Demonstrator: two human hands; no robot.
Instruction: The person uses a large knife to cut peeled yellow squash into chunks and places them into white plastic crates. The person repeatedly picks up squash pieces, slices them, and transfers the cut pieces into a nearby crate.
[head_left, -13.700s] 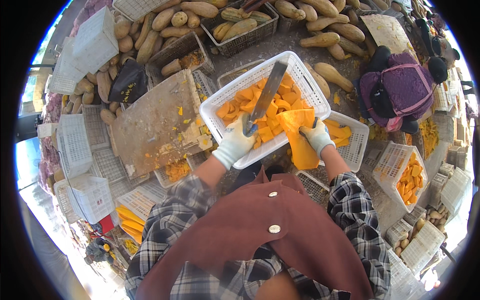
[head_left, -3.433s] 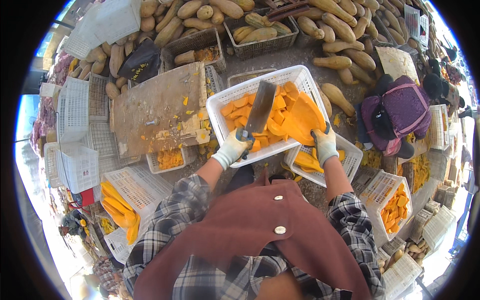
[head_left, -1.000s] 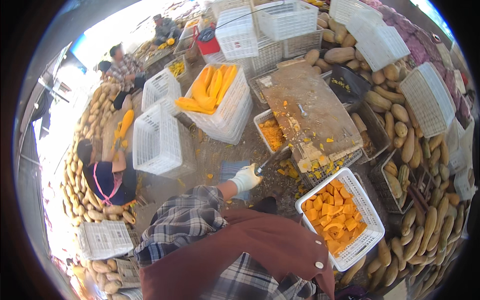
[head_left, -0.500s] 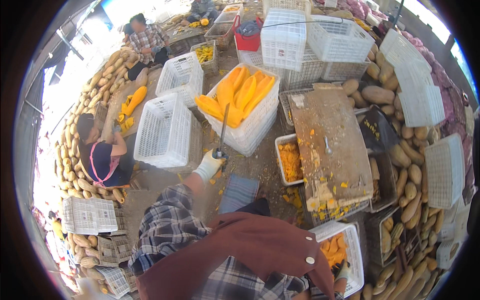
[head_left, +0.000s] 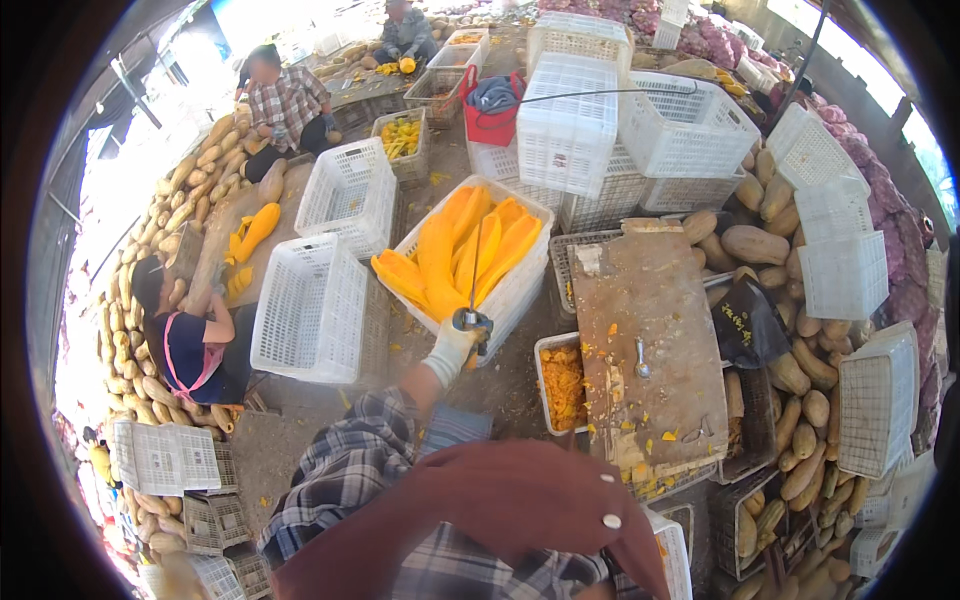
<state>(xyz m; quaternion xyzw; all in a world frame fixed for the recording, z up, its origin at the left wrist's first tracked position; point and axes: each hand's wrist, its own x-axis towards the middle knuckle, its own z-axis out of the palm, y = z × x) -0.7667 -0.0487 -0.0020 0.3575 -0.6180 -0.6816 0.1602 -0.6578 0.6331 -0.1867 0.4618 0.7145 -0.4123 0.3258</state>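
Note:
My left hand [head_left: 452,350] wears a pale glove and is closed around the dark handle of a long knife [head_left: 475,268]. The blade points up and away from me. In this view it lies in front of a white crate [head_left: 520,290] filled with peeled orange squashes [head_left: 437,262]; whether it touches them I cannot tell. My right hand is out of sight, beyond the brown apron [head_left: 500,500]. At the lower right, part of a white crate [head_left: 672,545] holding orange pieces shows beside the apron.
A worn board [head_left: 650,330] with a metal peeler-like tool [head_left: 641,358] lies to the right, beside a tub of orange shavings [head_left: 563,385]. Empty white crates [head_left: 310,310] stand left. A co-worker [head_left: 190,340] sits there; whole squashes [head_left: 815,410] are heaped at both sides.
My left hand has moved right with the knife, nearer the squash crate. My right hand, seen earlier at the lower right crate, has gone out of view. The whole view has shifted.

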